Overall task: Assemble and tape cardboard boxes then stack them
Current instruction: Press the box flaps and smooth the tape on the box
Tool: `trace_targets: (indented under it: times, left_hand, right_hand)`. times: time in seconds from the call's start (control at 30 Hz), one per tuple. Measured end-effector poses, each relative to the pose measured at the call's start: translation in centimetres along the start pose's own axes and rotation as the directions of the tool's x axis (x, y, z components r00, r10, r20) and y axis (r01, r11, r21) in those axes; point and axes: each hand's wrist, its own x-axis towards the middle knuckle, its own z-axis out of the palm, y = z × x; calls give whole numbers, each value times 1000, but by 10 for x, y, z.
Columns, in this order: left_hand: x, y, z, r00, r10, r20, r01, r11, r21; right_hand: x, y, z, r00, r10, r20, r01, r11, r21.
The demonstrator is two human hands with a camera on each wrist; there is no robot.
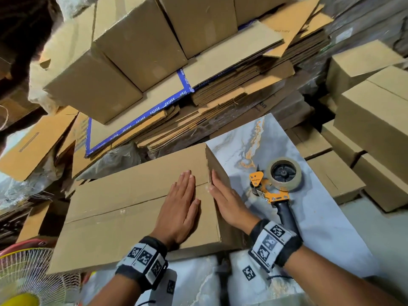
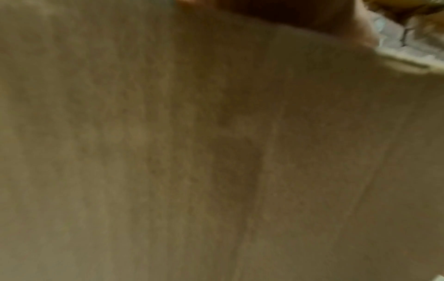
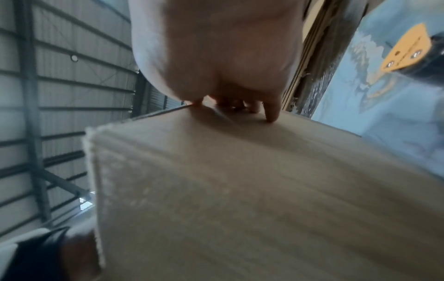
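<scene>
Head view: plain brown cardboard box on your marble-patterned desk, flaps closed. Your left hand and right hand press flat-fingered. Orange tape dispenser idle; stacking outstanding.

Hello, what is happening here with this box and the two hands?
A person is closing a cardboard box on a marble-patterned table. The left hand presses flat on the top flaps; the right hand lies flat against the box's right side. The tape dispenser lies untouched beside it.
</scene>
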Motion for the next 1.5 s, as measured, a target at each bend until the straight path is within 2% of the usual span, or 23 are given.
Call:
trace_targets:
  times: [0.1, 0.23, 0.3, 0.47, 0.6, 0.77, 0.97, 1.07, 1.13, 1.2, 1.3, 1.37, 1.43, 1.5]
  left_hand:
    - [6, 2, -4, 984, 177, 32, -179, 982, 65]
    - [10, 1, -7, 966, 246, 74, -251, 965, 69]
    - [11, 0, -6, 959, 274, 70, -278, 959, 52]
    - [10, -7, 2, 933, 360, -19, -360, 930, -71]
    - [4, -10, 4, 907, 409, -96, -418, 904, -89]
    - [5, -5, 4, 938, 341, 52, -343, 939, 29]
    - [8, 2, 3, 988, 149, 31, -151, 987, 47]
    - [4, 6, 3, 1000, -10, 26, 10, 1000, 9]
    - [2, 9, 5, 993, -117, 29, 118, 993, -23]
    - [-1, 7, 3, 990, -137, 26, 138, 989, -55]
    - [-11, -19, -6, 999, 20, 44, -17, 998, -65]
    - [-23, -44, -10, 998, 56, 27, -56, 998, -9]
    - [-34, -60, -12, 1000, -14, 5, 14, 1000, 19]
    - [-38, -61, -10, 998, -69, 14, 69, 997, 35]
  right_hand:
    - [5, 11, -5, 999, -14, -30, 15, 999, 37]
    - [7, 10, -17, 998, 34, -55, -26, 989, 144]
    - [7, -2, -20, 995, 67, -72, -57, 989, 133]
    - [7, -14, -16, 978, 152, -142, -119, 969, 217]
    - [7, -24, -11, 962, 163, -220, -117, 971, 207]
    - [0, -34, -3, 965, 126, -228, -94, 984, 149]
    - [-11, -38, 2, 961, 95, -261, -96, 995, 7]
    - [-17, -44, 10, 965, 17, -263, -72, 977, -203]
    - [-17, -43, 14, 965, -29, -261, -63, 939, -337]
    - [-18, -40, 16, 967, -51, -248, -54, 916, -397]
    - [-16, -39, 16, 971, -57, -234, -64, 876, -477]
    - [-17, -47, 18, 970, -25, -243, -108, 847, -520]
    - [-17, -50, 24, 963, 2, -268, -180, 749, -638]
    - [-18, -54, 37, 963, -54, -263, -178, 605, -776]
